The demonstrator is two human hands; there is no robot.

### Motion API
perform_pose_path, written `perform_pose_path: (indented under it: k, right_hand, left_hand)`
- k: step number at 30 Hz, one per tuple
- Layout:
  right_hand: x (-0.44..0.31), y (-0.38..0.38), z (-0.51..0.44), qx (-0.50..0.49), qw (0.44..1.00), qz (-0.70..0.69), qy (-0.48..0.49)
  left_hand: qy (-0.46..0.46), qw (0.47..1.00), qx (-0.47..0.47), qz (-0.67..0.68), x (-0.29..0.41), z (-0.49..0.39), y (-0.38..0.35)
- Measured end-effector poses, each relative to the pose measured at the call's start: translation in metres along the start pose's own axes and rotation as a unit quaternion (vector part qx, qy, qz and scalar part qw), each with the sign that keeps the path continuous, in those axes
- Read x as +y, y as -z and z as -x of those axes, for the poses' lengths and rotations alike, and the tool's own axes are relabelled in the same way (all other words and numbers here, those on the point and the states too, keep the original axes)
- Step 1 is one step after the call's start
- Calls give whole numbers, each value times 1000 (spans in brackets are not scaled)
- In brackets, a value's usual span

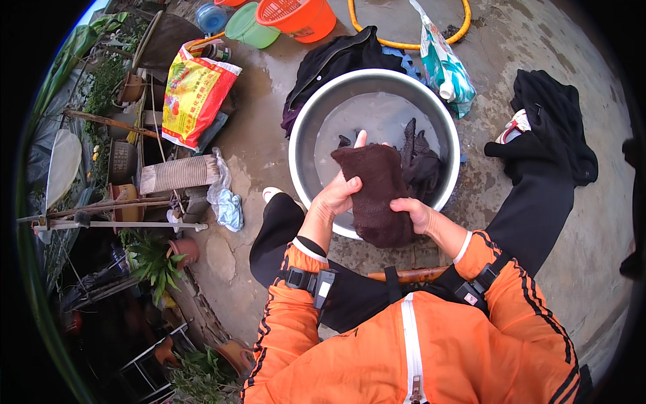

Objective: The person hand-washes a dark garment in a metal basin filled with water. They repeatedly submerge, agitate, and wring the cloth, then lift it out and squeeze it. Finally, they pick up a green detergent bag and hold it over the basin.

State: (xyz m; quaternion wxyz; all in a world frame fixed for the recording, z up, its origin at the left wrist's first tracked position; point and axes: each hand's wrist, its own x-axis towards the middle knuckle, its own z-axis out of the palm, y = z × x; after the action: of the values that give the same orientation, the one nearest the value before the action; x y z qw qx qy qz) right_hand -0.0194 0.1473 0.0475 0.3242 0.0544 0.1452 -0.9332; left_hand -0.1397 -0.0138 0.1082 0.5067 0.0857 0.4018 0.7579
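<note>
Between my two hands a dark brown wet cloth [381, 194] is stretched over the near side of a metal basin [299, 166]. My left hand [339, 194] grips its left edge, the thumb on top and the other fingers mostly hidden behind. On the right edge, my right hand [416, 214] holds the fabric with its thumb in front. Cloudy water [348, 113] fills the basin's bottom. A dark garment [424, 164] lies bunched in that water at the right, partly covered by the cloth.
Dark clothes [333, 63] lie behind the basin, beside a detergent bag [446, 76] and a yellow hose [404, 45]. An orange basket [303, 20] and green bucket [250, 25] stand farther back. Leftward are a wooden washboard [179, 174], a printed sack [197, 96] and potted plants [156, 257]. More black clothing [555, 116] lies right.
</note>
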Motion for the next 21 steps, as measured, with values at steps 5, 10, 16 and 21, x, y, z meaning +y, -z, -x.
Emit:
perform_pose_path:
  k: [5, 10, 16, 21]
  right_hand:
    - [-4, 6, -6, 30, 996, 36, -72]
    - [-4, 1, -22, 141, 974, 166, -68]
    - [15, 2, -27, 295, 912, 287, 5]
    - [18, 9, -10, 180, 960, 205, 67]
  left_hand:
    - [6, 997, 48, -64, 2, -13, -4]
    - [-5, 950, 216, -225, -4, -15, 5]
    - [-24, 864, 354, -356, -37, -29, 19]
    - [-25, 866, 378, -326, -34, -32, 14]
